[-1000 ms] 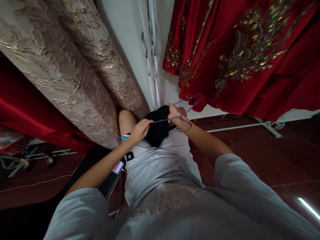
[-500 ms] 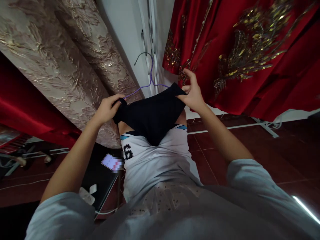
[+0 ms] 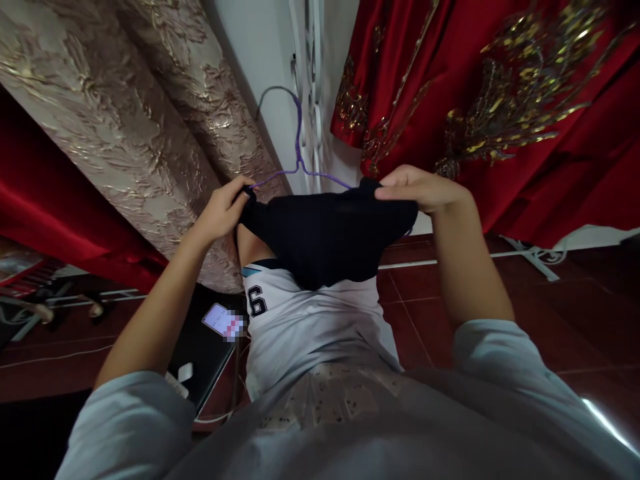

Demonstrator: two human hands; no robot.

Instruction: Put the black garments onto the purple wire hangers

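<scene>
A dark navy or black cloth garment [image 3: 330,237] is stretched between my hands above my lap; its exact kind I cannot make out. A purple wire hanger [image 3: 299,143] rises from behind its upper edge, hook pointing away from me. My left hand [image 3: 225,208] is closed on the garment's left upper corner, beside the hanger's left arm. With thumb and fingers, my right hand [image 3: 417,189] pinches the upper right edge near the hanger's right end. The hanger's lower part is hidden by the cloth.
A patterned beige curtain-like cloth [image 3: 150,133] hangs at left. Red fabric with gold sequins [image 3: 520,100] hangs at right. White metal racks [image 3: 313,80] stand ahead. To my left, a phone [image 3: 220,320] and a small white case [image 3: 185,372] lie on a black surface [image 3: 213,373].
My right hand has shifted right and turned inward, now gripping the garment's edge with fingers folded over. The garment's right side spreads wider, and the hanger sits more level.
</scene>
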